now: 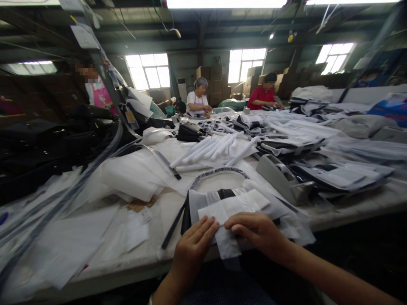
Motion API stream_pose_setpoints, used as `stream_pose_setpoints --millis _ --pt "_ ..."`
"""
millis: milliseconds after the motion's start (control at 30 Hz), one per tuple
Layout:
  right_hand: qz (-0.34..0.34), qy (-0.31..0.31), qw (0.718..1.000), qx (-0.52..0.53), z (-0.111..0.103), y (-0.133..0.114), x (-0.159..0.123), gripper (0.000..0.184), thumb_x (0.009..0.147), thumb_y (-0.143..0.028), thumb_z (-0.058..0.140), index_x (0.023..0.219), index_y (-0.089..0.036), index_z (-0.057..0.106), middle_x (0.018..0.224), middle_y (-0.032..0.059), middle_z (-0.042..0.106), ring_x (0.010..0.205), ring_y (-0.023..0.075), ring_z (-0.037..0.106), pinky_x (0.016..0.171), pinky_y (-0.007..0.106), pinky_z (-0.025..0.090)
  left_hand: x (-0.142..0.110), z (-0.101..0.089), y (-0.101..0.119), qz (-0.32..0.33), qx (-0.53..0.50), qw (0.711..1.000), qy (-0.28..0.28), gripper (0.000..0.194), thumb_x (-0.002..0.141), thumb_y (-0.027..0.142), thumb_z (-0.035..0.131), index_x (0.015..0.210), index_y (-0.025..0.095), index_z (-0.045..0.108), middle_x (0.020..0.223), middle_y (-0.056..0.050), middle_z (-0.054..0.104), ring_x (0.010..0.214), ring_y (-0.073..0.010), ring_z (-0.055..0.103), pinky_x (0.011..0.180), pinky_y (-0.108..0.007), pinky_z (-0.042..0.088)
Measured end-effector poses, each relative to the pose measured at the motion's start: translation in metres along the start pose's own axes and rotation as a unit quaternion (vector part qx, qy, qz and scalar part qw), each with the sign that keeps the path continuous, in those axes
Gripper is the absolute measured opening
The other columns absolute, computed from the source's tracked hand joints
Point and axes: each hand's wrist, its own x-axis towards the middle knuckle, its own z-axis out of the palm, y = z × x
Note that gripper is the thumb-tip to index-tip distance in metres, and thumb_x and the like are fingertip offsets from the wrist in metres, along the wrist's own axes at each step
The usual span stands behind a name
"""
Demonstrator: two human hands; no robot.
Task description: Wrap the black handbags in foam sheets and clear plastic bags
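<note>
A black handbag point(187, 218) lies at the table's near edge, its front covered with white wrapping sheet point(222, 209). Its strap point(206, 173), sleeved in clear plastic, loops out behind it. My left hand point(193, 241) rests on the sheet's left part with fingers stretched out flat. From the right, my right hand point(259, 233) bends its fingers and thumb onto the sheet's near edge in a pinch. Between the hands a strip of the white sheet point(227, 243) hangs over the table edge.
White rolled tubes point(210, 150) lie behind the bag. A grey tape dispenser point(282, 180) stands to the right, near stacked wrapped bags point(343, 171). Loose white sheets point(127, 173) cover the left side. A metal post point(104, 72) rises there. Co-workers point(197, 99) sit across the table.
</note>
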Motion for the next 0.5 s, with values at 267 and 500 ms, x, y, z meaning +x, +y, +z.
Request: stream_pose_setpoints --millis 267,500 --pt "-0.150 0.011 0.961 -0.231 0.028 0.017 0.002 0.012 0.097 -0.022 0.056 0.104 -0.017 0.064 0.098 0.0080 0.069 0.097 0.0216 0.062 0.091 0.037 0.053 -0.001 0.003 -0.002 -0.008 -0.024 1.000 0.003 0.038 0.101 0.019 0.041 0.137 0.019 0.053 0.132 -0.007 0.064 0.126 -0.0215 0.058 0.099 -0.037 0.056" --pt "-0.230 0.008 0.915 -0.332 0.026 0.020 0.015 0.020 0.101 -0.019 0.046 0.110 -0.012 0.062 0.094 0.0091 0.066 0.095 0.0220 0.058 0.089 0.036 0.052 -0.002 0.004 -0.007 -0.031 -0.042 0.998 -0.020 0.040 0.100 0.027 0.045 0.138 0.018 0.052 0.135 -0.007 0.063 0.125 -0.0223 0.058 0.099 -0.037 0.055"
